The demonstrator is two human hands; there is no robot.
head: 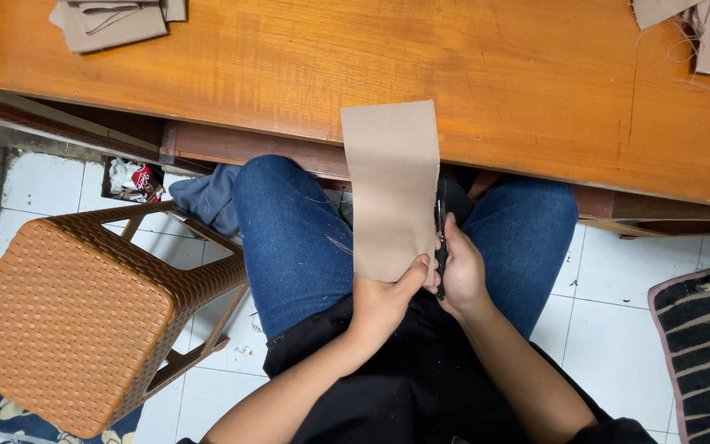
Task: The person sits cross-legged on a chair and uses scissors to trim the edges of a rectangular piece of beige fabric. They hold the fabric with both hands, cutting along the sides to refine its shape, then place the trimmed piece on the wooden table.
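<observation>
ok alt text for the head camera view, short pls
Seen from above, a seated person's left hand holds a tan fabric piece while the right hand works dark scissors along its right edge, above blue-jeaned knees. Ahead is a wooden table; a brown woven stool stands left.

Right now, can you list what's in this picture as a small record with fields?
Left hand: grips the lower edge of a tan fabric piece
Right hand: holds black scissors at the fabric's right edge
Table: wooden, folded tan fabric at its far left
Stool: brown woven plastic, on its side
Floor: white tiles
</observation>
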